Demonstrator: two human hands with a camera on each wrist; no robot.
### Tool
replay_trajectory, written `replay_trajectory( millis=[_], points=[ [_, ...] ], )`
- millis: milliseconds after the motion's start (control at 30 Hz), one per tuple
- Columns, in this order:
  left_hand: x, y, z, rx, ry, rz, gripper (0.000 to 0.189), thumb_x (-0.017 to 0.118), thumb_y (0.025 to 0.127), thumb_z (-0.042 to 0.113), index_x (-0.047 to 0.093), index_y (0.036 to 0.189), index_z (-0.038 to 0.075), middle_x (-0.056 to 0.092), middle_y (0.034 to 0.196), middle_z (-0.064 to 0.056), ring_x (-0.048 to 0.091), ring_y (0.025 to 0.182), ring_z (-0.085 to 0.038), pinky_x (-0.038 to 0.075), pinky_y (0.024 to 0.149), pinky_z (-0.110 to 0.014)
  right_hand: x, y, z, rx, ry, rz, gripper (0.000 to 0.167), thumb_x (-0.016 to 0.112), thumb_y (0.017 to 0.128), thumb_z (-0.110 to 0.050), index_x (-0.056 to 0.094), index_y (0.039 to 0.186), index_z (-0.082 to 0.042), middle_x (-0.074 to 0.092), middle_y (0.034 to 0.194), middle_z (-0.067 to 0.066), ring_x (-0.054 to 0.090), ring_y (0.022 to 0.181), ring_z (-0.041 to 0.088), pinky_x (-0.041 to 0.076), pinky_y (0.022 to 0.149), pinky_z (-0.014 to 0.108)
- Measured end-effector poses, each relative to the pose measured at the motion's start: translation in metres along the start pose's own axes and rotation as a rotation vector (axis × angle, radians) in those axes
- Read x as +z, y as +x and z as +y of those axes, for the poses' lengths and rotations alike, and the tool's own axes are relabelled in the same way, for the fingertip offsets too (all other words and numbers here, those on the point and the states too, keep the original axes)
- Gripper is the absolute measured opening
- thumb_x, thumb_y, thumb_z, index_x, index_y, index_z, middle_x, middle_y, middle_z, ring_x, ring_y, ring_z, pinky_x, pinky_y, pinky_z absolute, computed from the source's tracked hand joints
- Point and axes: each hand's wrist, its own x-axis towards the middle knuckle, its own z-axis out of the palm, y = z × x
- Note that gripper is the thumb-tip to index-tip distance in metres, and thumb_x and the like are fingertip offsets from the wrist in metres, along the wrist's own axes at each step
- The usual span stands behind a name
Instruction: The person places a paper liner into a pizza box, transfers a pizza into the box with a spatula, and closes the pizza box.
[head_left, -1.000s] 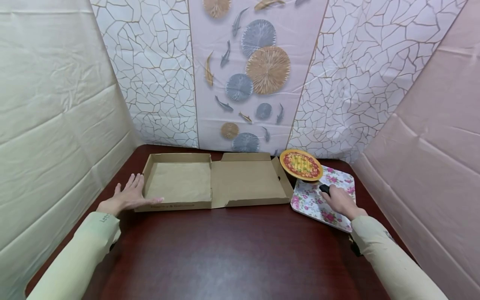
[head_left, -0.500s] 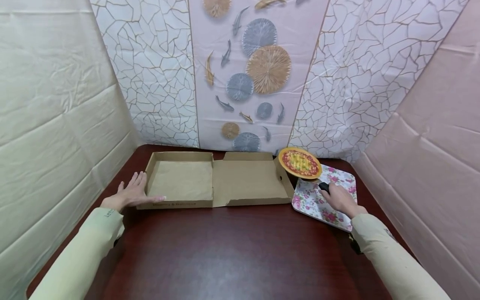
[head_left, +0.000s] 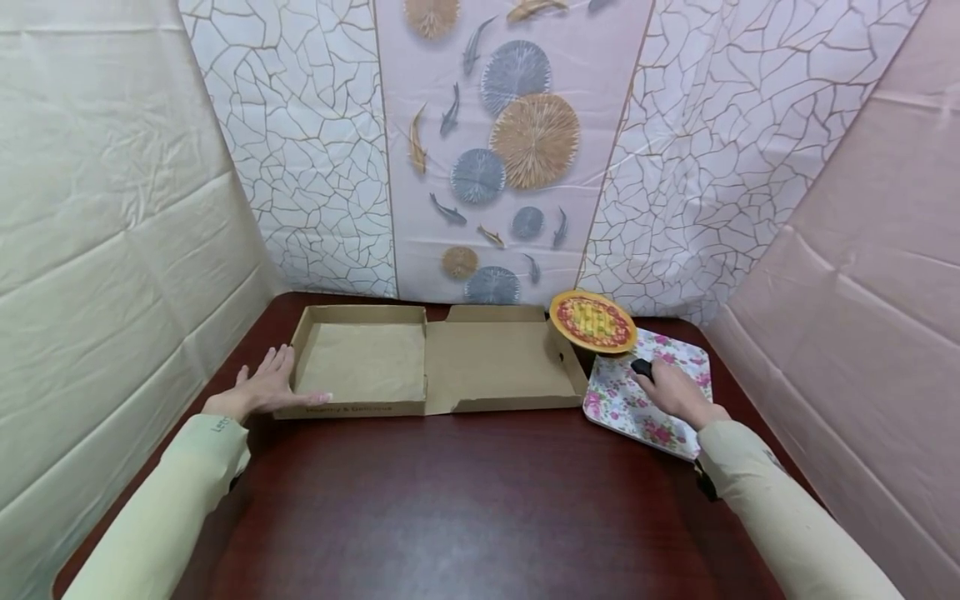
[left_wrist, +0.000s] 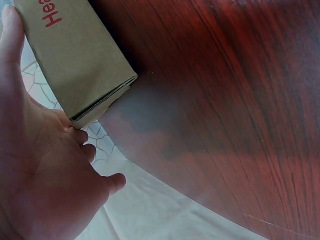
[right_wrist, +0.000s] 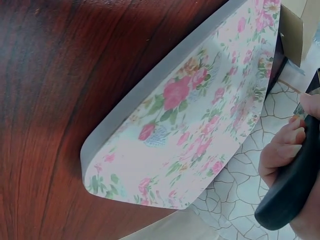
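Note:
My right hand (head_left: 678, 393) grips the black handle (right_wrist: 292, 187) of a pizza server, whose blade is hidden beneath a round pizza (head_left: 592, 322). The pizza, with a yellow-orange rim and red and yellow topping, is raised and tilted over the back left corner of a flowered board (head_left: 626, 417). My left hand (head_left: 264, 387) lies spread at the left front corner of a cardboard pizza box (head_left: 352, 409). Its thumb is along the front wall and its other fingers reach along the left side. The box stands open, its lid (head_left: 498, 362) laid flat to the right, toward the board.
The dark red wooden table (head_left: 450, 500) extends in front of the box and board. A patterned cloth (head_left: 322, 167) hangs along the back, with plain cloths at both sides. The lid's right flap (head_left: 567, 358) stands up close to the board and the pizza.
The pizza on the server has moved slightly left and up, toward the lid, with my right hand following. My left hand and the box's left part have shifted a little right.

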Motion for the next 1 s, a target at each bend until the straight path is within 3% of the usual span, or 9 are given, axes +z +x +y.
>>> replay_trajectory(
  millis=[167, 600, 1000],
  points=[
    [0.000, -0.001, 0.002, -0.002, 0.015, -0.013, 0.127, 0.058, 0.075, 0.076, 0.003, 0.151, -0.009, 0.000, 0.158, -0.032, 0.000, 0.146, -0.048, 0.003, 0.107, -0.076, -0.002, 0.003, -0.004, 0.014, 0.006, -0.028, 0.035, 0.047, 0.100, -0.028, 0.051, 0.093, 0.005, 0.052, 0.071, 0.011, 0.049, 0.059, 0.021, 0.037, 0.054, 0.031],
    [0.001, -0.001, 0.002, -0.010, 0.053, -0.012, 0.127, 0.057, 0.075, 0.078, 0.004, 0.151, -0.009, 0.002, 0.158, -0.031, 0.003, 0.146, -0.048, 0.005, 0.108, -0.075, -0.002, 0.009, -0.013, -0.017, -0.007, -0.026, 0.034, 0.049, 0.099, -0.027, 0.052, 0.073, -0.005, 0.050, 0.065, 0.008, 0.045, 0.053, 0.019, 0.033, 0.050, 0.029],
    [0.000, -0.002, 0.003, -0.013, 0.067, -0.025, 0.128, 0.056, 0.074, 0.079, 0.003, 0.151, -0.009, 0.000, 0.158, -0.031, 0.003, 0.146, -0.048, 0.005, 0.108, -0.075, -0.006, 0.018, -0.025, -0.035, -0.018, -0.013, 0.031, 0.050, 0.099, -0.027, 0.053, 0.086, 0.001, 0.050, 0.067, 0.010, 0.047, 0.055, 0.021, 0.033, 0.050, 0.030]
  ],
)
